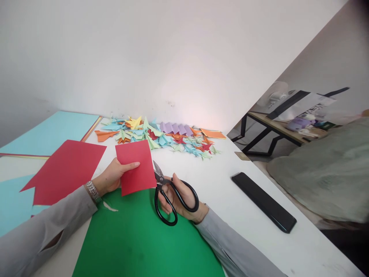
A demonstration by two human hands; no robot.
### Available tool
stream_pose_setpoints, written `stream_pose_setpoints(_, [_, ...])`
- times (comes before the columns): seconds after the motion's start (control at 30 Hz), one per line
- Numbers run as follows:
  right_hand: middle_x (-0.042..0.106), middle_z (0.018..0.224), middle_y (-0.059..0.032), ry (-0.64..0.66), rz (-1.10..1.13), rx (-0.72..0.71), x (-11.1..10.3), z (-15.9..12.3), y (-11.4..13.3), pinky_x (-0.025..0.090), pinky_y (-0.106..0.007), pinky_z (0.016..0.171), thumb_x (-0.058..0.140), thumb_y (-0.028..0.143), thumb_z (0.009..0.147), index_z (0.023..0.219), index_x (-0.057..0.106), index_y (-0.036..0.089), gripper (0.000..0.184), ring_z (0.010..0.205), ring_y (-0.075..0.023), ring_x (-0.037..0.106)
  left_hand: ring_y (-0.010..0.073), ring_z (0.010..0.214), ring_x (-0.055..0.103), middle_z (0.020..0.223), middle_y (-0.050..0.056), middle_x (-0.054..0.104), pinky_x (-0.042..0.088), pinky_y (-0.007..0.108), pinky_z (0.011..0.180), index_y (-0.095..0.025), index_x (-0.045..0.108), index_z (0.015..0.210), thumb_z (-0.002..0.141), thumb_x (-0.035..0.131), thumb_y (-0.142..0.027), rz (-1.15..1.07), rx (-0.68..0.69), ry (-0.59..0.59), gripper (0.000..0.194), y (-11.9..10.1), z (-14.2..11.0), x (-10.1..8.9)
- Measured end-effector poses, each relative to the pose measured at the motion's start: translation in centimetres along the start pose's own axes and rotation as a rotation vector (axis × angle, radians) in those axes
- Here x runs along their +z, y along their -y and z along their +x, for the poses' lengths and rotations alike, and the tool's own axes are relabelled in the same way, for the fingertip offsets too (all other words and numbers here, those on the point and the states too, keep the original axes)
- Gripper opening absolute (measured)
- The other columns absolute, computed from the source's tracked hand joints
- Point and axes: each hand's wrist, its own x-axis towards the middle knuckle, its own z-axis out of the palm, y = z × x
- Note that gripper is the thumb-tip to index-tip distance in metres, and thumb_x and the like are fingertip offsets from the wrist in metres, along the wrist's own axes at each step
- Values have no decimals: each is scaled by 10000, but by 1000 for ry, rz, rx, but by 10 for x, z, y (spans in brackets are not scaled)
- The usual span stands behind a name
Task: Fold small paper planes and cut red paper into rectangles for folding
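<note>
My left hand (114,175) grips a red paper rectangle (138,154) by its left side, thumb on top of the sheet. In my right hand (181,196) is a pair of scissors (160,178) with black handles, the fingers and thumb in or around the loops. The scissor blades stand partly apart at the right edge of the red paper; whether the paper lies between them I cannot tell. Both hands hover over a green sheet (144,238) on the table. A larger red sheet (69,169) with a notched corner lies left of my left hand.
Folded paper pieces (155,134) in many colours are heaped along the wall. Light blue sheets (52,130) lie stacked at the back left. A long black case (263,202) rests to the right, near the table's edge. Beyond stands another table (276,125) with bags.
</note>
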Motion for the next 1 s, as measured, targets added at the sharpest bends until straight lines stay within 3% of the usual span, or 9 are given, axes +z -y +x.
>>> stream_pose_setpoints(0.5, [585,516,53,-77,4,-51,6,1,-2,375,-210,404,417,696,857,882,502,214,490,348,-91,447,269,895,715,1076,103,733,611,340,700,-179,681,1015,638,834,-260,17,69,-49,415,7,2,1])
stream_pose_setpoints(1.0, [577,507,53,-155,39,-90,10,6,-4,357,-207,367,316,789,815,893,512,211,615,306,-81,409,266,846,726,1001,107,751,614,339,691,-164,692,977,636,828,-206,-50,60,-60,370,6,3,1])
